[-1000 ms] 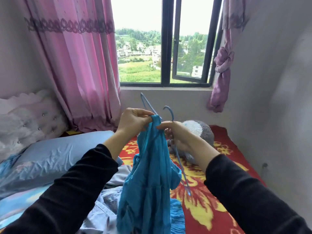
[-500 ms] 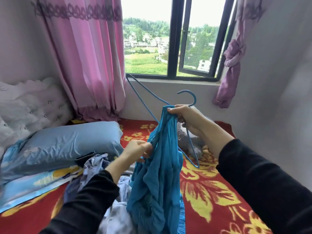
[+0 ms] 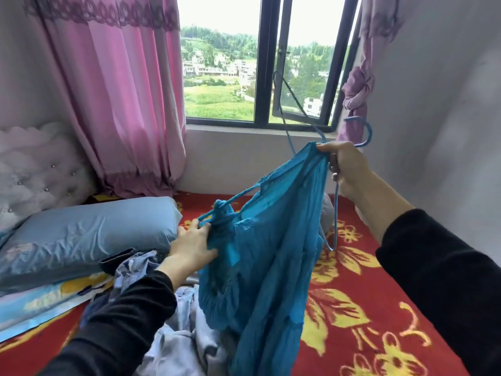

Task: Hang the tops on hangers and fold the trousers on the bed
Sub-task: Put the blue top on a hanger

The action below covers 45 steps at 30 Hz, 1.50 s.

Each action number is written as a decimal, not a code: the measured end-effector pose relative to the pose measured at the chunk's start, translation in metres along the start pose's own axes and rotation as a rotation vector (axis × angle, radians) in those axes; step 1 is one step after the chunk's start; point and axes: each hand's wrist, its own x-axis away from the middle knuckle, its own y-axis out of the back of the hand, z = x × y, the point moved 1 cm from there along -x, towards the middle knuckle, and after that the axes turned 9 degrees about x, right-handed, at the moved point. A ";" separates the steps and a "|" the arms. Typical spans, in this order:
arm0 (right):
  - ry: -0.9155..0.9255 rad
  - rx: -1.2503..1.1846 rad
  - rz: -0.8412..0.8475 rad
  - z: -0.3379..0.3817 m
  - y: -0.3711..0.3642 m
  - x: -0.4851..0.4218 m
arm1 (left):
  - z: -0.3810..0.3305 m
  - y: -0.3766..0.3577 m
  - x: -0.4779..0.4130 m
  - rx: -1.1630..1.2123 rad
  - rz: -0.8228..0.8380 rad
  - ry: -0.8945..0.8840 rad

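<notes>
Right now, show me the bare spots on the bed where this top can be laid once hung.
Widest free patch: the red bedspread between the hanging teal top and the right sleeve. A smaller bare corner lies front left, beside the clothes pile. Crowded: the middle, with that pile, the blue pillow and a grey plush toy behind the top.

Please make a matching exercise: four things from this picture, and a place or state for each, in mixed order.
Things: 1 hanger; 2 teal top; 3 pillow; 4 purple curtain.
States: a tied in a knot beside the window; b stretched between the left hand and the right hand; c hook sticks out above the right hand; d lies on the bed, at the left.
Pairs: 1-c, 2-b, 3-d, 4-a.
</notes>
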 end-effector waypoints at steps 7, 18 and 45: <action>-0.049 -0.092 -0.106 -0.010 0.030 0.000 | -0.013 0.059 -0.013 0.152 -0.255 -0.338; -0.026 -0.250 -0.123 -0.015 0.036 0.003 | -0.050 0.049 -0.017 0.457 -0.511 -0.153; 0.180 0.529 -0.257 -0.059 0.078 -0.006 | -0.104 0.108 -0.035 1.323 -0.078 -0.265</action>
